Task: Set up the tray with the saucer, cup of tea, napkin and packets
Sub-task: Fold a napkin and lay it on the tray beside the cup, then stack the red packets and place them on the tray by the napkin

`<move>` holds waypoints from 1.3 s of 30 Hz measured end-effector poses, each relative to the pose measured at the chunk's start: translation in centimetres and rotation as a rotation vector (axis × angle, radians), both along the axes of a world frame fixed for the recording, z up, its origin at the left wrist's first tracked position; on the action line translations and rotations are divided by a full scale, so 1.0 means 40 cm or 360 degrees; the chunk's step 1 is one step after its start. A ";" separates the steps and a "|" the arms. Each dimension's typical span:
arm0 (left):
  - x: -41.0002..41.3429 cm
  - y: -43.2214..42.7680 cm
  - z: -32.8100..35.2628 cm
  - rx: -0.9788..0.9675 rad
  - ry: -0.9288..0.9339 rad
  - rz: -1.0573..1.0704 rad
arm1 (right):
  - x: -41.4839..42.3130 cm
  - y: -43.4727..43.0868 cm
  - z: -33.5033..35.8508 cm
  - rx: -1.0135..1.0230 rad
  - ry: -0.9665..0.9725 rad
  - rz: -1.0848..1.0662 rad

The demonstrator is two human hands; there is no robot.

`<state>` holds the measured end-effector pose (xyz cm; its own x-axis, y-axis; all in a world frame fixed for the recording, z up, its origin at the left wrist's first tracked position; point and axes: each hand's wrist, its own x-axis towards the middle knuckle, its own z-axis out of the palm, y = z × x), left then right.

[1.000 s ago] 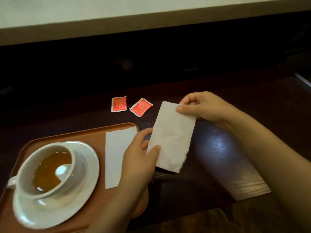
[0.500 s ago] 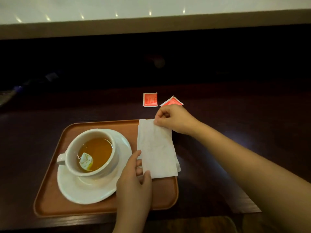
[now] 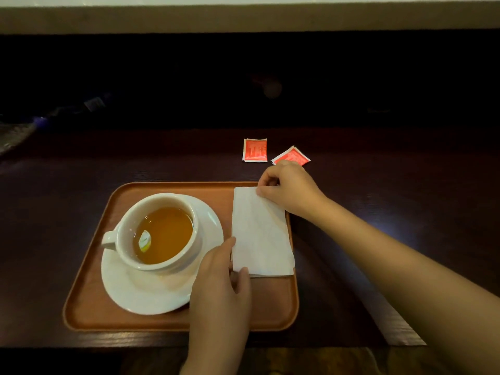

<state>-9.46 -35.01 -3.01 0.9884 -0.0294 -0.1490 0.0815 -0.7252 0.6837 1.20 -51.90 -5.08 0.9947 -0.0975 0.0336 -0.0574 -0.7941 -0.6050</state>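
Your left hand (image 3: pixel 220 290) pinches the near left corner of the white, soft, faintly embossed paper napkin (image 3: pixel 261 234) between thumb and fingers, while your right hand (image 3: pixel 288 189) nips its far right corner with fingertips closed on the paper. The folded rectangular napkin lies along the right side of the smooth, round-cornered orange-brown tray (image 3: pixel 92 307), its right edge reaching over the tray's raised rim. Left of it, the glossy white ceramic cup (image 3: pixel 125 231) holds amber tea and sits on a round white glazed saucer (image 3: pixel 127 288), handle pointing left; your left hand overlaps the saucer's near right rim. Two small square red packets with white edges (image 3: pixel 255 150) lie flat on the dark wood-grain table (image 3: pixel 405 185) beyond the tray, just beside each other, the right one turned diagonally and partly hidden by your right knuckles.
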 end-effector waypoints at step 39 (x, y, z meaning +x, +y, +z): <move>0.417 -0.302 -0.020 0.0537 -0.0265 -0.0926 | 0.090 -0.218 0.026 -0.0541 0.0294 0.0288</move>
